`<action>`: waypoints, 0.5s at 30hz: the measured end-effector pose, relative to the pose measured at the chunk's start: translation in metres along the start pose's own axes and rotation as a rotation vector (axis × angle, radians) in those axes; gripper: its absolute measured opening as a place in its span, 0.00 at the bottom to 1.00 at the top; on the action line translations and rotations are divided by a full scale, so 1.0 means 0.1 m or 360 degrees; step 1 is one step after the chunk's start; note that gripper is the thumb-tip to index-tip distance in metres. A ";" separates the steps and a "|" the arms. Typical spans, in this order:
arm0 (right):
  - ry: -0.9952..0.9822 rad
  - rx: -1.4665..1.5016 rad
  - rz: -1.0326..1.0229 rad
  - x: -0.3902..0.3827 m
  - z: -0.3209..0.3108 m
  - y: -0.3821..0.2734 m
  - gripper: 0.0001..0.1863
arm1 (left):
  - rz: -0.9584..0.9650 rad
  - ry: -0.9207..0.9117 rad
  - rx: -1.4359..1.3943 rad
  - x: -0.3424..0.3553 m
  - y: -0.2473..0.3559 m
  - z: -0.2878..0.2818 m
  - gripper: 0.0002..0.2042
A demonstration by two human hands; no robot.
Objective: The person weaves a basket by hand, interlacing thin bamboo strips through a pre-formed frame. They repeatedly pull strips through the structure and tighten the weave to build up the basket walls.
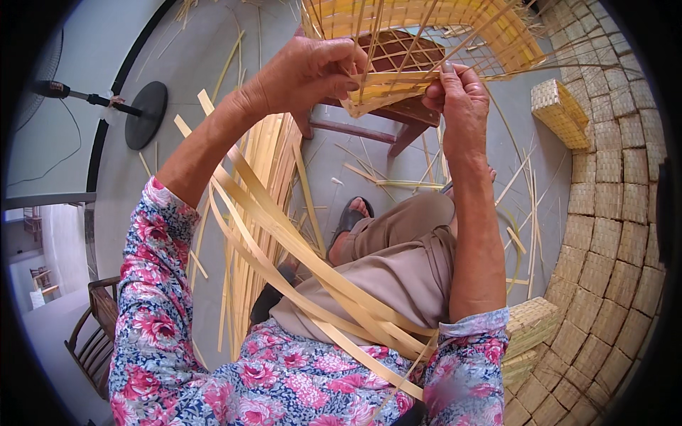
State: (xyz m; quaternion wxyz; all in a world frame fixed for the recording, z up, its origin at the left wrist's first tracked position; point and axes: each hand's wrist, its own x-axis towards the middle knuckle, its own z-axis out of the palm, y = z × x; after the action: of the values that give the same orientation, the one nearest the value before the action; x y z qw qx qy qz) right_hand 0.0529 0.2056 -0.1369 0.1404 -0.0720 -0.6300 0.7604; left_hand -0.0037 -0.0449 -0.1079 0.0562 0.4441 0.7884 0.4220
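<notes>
A partly woven bamboo basket (pixel 394 84) rests on a reddish-brown wooden stool (pixel 353 131), its wall made of yellow strips with long loose ends standing up. At the basket's near left corner, my left hand (pixel 309 74) is closed, its bent fingers and thumb around the edge and the upright strips. My right hand (pixel 462 99) pinches the near wall between thumb and fingers, farther right along the same edge. Across my lap lie several long, flat bamboo strips (pixel 312 277), touching neither hand.
A bundle of long strips (pixel 266 145) lies on the floor at left, with scattered thin offcuts around the stool. A standing fan's round base (pixel 147 115) is farther left, above a wooden chair (pixel 99 326). Stacked woven boxes (pixel 607 234) line the right side; one box (pixel 558 113) stands apart.
</notes>
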 end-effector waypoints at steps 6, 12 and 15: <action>0.0026 -0.0047 0.0005 -0.03 0.06 0.01 0.08 | 0.0075 0.0114 0.0183 0.03 -0.01 -0.03 0.07; 0.0063 -0.0191 0.0121 0.01 0.03 -0.03 0.09 | -0.0041 0.0256 0.0427 0.10 0.03 0.05 0.08; 0.0037 -0.0186 0.0251 0.05 0.03 -0.05 0.10 | -0.0071 0.0245 0.0448 0.08 0.03 0.04 0.13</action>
State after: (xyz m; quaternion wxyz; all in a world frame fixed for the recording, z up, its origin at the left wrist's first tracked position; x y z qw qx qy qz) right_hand 0.0482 0.2051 -0.1306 0.0830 -0.1381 -0.6640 0.7302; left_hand -0.0047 -0.0353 -0.1064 -0.0578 0.3963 0.8514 0.3388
